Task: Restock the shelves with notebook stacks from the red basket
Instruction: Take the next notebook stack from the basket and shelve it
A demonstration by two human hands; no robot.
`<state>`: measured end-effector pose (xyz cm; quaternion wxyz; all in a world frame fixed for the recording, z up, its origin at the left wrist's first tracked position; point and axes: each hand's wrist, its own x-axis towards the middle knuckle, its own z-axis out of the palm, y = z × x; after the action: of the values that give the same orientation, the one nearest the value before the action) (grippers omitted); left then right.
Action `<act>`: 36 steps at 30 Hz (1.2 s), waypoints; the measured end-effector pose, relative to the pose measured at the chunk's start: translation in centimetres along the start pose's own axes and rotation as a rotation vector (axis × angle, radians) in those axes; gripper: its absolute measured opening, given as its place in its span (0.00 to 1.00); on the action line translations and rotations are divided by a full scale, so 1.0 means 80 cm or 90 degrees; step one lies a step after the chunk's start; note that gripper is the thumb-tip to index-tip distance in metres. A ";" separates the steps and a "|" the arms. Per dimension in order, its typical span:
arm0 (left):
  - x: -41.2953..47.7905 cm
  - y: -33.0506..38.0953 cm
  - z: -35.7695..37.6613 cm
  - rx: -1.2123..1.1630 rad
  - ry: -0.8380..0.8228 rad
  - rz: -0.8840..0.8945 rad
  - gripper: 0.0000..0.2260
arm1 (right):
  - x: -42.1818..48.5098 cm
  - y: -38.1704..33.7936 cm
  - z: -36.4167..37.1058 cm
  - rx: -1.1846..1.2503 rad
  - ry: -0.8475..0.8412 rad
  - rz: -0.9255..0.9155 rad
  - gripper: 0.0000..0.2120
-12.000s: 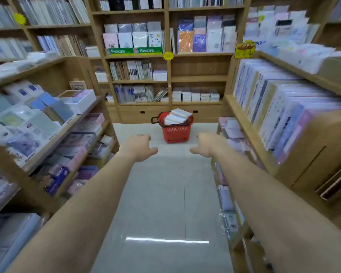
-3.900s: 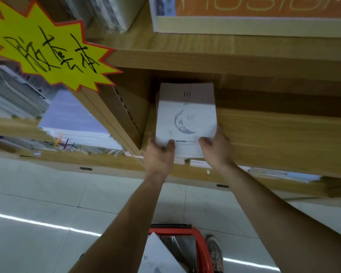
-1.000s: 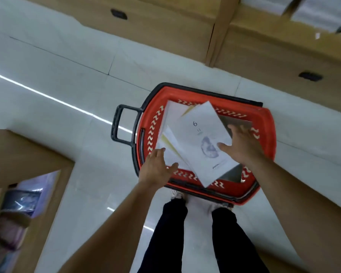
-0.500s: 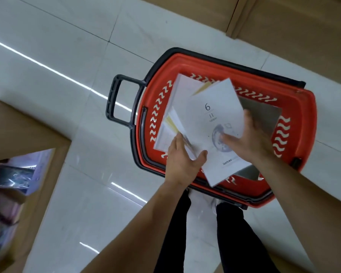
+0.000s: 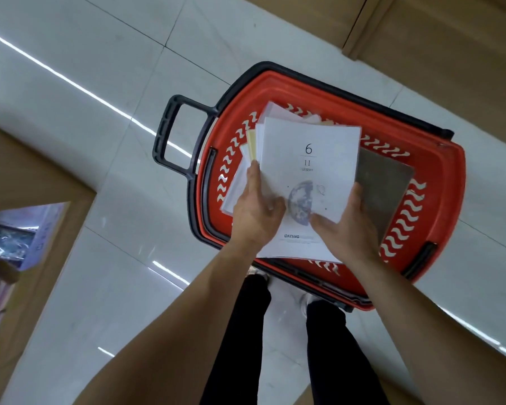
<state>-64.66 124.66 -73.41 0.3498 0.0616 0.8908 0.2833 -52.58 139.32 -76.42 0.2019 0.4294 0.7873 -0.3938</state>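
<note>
Notebook stack: the white notebook stack is sitting over the middle of the red basket, held between both hands; its top cover is showing "6", "11", a moon picture and the word "DARING"; whether it is resting on what lies beneath or is raised clear of it cannot be told.
Left hand: the left hand is grasping the stack's left edge; the thumb is lying across the cover and the fingers are curling round the side.
Right hand: the right hand is gripping the stack at its lower right corner; the thumb is pressing on the cover beside the moon, with the fingers wrapping under the right edge.
Loose notebooks: more white notebooks are fanning out from under the stack towards the basket's left edge; one yellowish edge is peeking out among them.
Grey sheet: a dark grey sheet is lying flat along the basket's right side, partly under the stack.
Basket: it is standing on the white tiled floor; its black handle is jutting out from the left edge.
Person: two legs in black trousers are standing just behind the basket's near edge.
Surroundings: wooden shelf bases are running beyond the basket's far edge; a wooden shelf unit holding wrapped goods is showing at the left.
</note>
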 end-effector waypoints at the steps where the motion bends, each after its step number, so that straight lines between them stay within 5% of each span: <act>1: -0.002 -0.002 0.001 -0.004 0.001 0.008 0.40 | 0.001 -0.001 0.002 0.015 -0.003 0.004 0.49; 13: -0.021 0.006 0.028 -0.077 0.050 -0.017 0.41 | 0.027 0.014 -0.007 0.159 -0.075 0.038 0.43; 18: -0.031 0.017 0.037 -0.131 0.055 -0.072 0.46 | 0.012 0.002 -0.008 0.112 -0.072 0.030 0.53; 22: -0.019 0.018 0.025 -0.148 0.064 -0.063 0.41 | 0.004 0.001 0.003 0.092 -0.038 0.028 0.50; 29: -0.012 0.024 -0.011 -0.154 0.042 0.022 0.39 | -0.015 -0.012 0.003 0.281 -0.043 0.025 0.30; 33: -0.036 0.041 -0.041 -0.199 0.014 0.059 0.39 | -0.034 -0.036 -0.006 0.473 -0.055 0.063 0.33; 36: -0.054 0.051 -0.066 -0.243 0.013 0.095 0.30 | -0.042 -0.038 -0.014 0.488 -0.068 0.064 0.38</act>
<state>-65.23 124.25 -65.50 0.3243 0.0567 0.8173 0.4730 -53.23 137.50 -72.19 0.0867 0.4908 0.5496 -0.6705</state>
